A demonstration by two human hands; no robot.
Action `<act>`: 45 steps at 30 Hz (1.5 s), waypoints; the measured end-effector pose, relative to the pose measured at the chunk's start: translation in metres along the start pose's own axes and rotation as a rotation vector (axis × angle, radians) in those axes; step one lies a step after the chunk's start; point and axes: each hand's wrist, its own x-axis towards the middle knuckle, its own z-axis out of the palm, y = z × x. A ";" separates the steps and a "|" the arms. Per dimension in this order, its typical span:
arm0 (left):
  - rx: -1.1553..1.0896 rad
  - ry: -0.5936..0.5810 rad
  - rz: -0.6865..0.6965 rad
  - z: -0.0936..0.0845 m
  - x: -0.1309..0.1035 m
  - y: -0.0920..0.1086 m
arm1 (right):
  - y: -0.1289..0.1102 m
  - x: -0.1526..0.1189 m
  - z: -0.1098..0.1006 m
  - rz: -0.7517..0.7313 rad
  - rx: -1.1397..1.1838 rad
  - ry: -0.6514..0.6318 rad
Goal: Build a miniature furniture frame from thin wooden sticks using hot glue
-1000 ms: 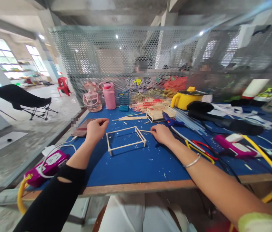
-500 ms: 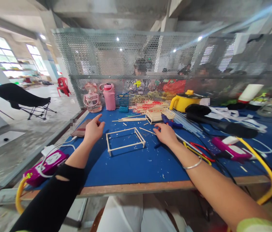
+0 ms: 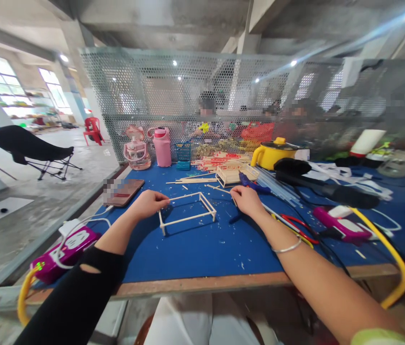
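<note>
All fingers just closed: left hand (image 3: 147, 203), nearer the worktop's (image 3: 202, 256) left edge, pinches the wood frame (image 3: 188, 219), maybe steadying it. Right hand (image 3: 247, 199) seems to pinch a stick (image 3: 218, 189).

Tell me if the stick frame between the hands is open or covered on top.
Open: the blue tabletop shows through the middle of the stick frame.

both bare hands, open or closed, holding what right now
Left hand: closed, apparently pinching the far-left corner of the pale rectangular wooden-stick frame.
Right hand: closed, apparently holding the end of a thin pale wooden stick.
</note>
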 end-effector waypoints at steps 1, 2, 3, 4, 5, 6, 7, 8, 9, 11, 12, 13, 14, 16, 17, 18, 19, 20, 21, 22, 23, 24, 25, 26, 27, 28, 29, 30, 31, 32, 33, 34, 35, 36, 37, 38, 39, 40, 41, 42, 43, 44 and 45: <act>0.004 0.007 -0.008 -0.001 0.000 0.001 | 0.000 0.001 -0.001 0.009 0.034 -0.010; 0.006 0.022 -0.017 -0.001 0.000 0.002 | 0.001 0.001 -0.001 0.017 0.065 -0.025; 0.009 0.042 -0.030 -0.002 0.000 0.002 | 0.002 0.001 -0.001 0.024 0.092 -0.042; 0.011 0.065 -0.048 -0.002 0.000 0.003 | 0.003 0.001 -0.001 0.030 0.112 -0.060; 0.014 0.087 -0.070 -0.002 0.000 0.003 | 0.004 0.001 -0.001 0.035 0.125 -0.074; 0.016 0.107 -0.095 -0.001 -0.001 0.003 | 0.005 0.001 0.000 0.037 0.129 -0.086; 0.017 0.122 -0.119 0.000 -0.003 0.004 | 0.007 0.001 0.000 0.036 0.124 -0.096; 0.014 0.126 -0.139 0.002 -0.004 0.004 | 0.008 0.002 0.000 0.031 0.112 -0.100; 0.006 0.121 -0.155 0.005 -0.006 0.005 | 0.010 0.002 0.000 0.027 0.092 -0.097; -0.017 0.092 -0.172 0.011 -0.011 0.007 | 0.012 0.003 0.000 0.009 0.041 -0.067; -0.029 0.077 -0.175 0.014 -0.014 0.008 | 0.011 0.003 0.000 -0.009 0.014 -0.047; -0.040 0.064 -0.178 0.017 -0.016 0.009 | 0.010 0.002 0.000 -0.036 -0.012 -0.031; -0.050 0.054 -0.179 0.020 -0.018 0.010 | 0.009 0.002 0.001 -0.071 -0.035 -0.024; -0.069 0.035 -0.179 0.023 -0.021 0.011 | 0.005 -0.001 0.003 -0.146 -0.074 -0.047; -0.080 0.024 -0.177 0.023 -0.022 0.012 | 0.004 -0.002 0.004 -0.175 -0.093 -0.067; -0.091 0.013 -0.174 0.023 -0.022 0.012 | 0.003 -0.002 0.004 -0.196 -0.112 -0.086; -0.100 0.004 -0.170 0.023 -0.023 0.013 | 0.002 -0.003 0.004 -0.209 -0.131 -0.100; -0.106 -0.003 -0.165 0.023 -0.023 0.014 | 0.002 -0.003 0.003 -0.217 -0.151 -0.108; -0.111 -0.006 -0.161 0.023 -0.023 0.015 | 0.002 -0.003 0.002 -0.226 -0.169 -0.113; -0.114 -0.008 -0.158 0.024 -0.023 0.016 | 0.002 -0.003 0.000 -0.237 -0.186 -0.116; -0.116 -0.007 -0.154 0.025 -0.023 0.017 | 0.002 -0.003 -0.002 -0.249 -0.202 -0.119; -0.119 -0.007 -0.150 0.027 -0.024 0.019 | 0.001 -0.003 -0.004 -0.262 -0.216 -0.123; -0.123 -0.010 -0.145 0.029 -0.025 0.022 | 0.001 -0.003 -0.006 -0.274 -0.227 -0.127; -0.128 -0.018 -0.137 0.031 -0.027 0.024 | 0.000 -0.003 -0.007 -0.281 -0.237 -0.131; -0.134 -0.030 -0.129 0.034 -0.029 0.027 | -0.001 -0.004 -0.008 -0.284 -0.245 -0.135; -0.139 -0.040 -0.119 0.036 -0.030 0.029 | -0.002 -0.005 -0.008 -0.278 -0.251 -0.137; -0.140 -0.042 -0.112 0.037 -0.031 0.031 | -0.003 -0.006 -0.007 -0.266 -0.257 -0.134; -0.135 -0.034 -0.107 0.037 -0.031 0.032 | -0.005 -0.007 -0.007 -0.245 -0.264 -0.128; -0.122 -0.015 -0.107 0.036 -0.030 0.031 | -0.006 -0.008 -0.006 -0.217 -0.271 -0.117; -0.101 0.013 -0.111 0.034 -0.027 0.030 | -0.006 -0.009 -0.006 -0.184 -0.282 -0.105; -0.073 0.046 -0.116 0.031 -0.022 0.027 | -0.007 -0.009 -0.007 -0.148 -0.295 -0.094; -0.041 0.074 -0.121 0.027 -0.015 0.024 | -0.008 -0.009 -0.008 -0.111 -0.311 -0.090; -0.006 0.094 -0.123 0.024 -0.007 0.021 | -0.010 -0.008 -0.011 -0.078 -0.328 -0.096; 0.030 0.104 -0.117 0.020 0.002 0.017 | -0.011 -0.006 -0.014 -0.051 -0.345 -0.113; 0.064 0.097 -0.105 0.018 0.012 0.014 | -0.013 -0.003 -0.018 -0.032 -0.360 -0.138; 0.095 0.080 -0.087 0.017 0.023 0.012 | -0.015 0.001 -0.022 -0.020 -0.372 -0.167; 0.121 0.060 -0.064 0.017 0.032 0.011 | -0.018 0.006 -0.026 -0.015 -0.381 -0.194; 0.142 0.040 -0.039 0.019 0.041 0.011 | -0.020 0.011 -0.029 -0.012 -0.386 -0.217; 0.157 0.019 -0.013 0.022 0.050 0.011 | -0.023 0.016 -0.031 -0.010 -0.388 -0.233; 0.167 -0.004 0.011 0.026 0.056 0.012 | -0.025 0.020 -0.032 -0.007 -0.388 -0.243; 0.172 -0.028 0.033 0.031 0.062 0.013 | -0.027 0.023 -0.030 -0.005 -0.385 -0.251; 0.175 -0.056 0.051 0.036 0.067 0.013 | -0.028 0.025 -0.027 -0.005 -0.378 -0.260; 0.176 -0.083 0.066 0.041 0.070 0.014 | -0.029 0.025 -0.023 -0.008 -0.367 -0.269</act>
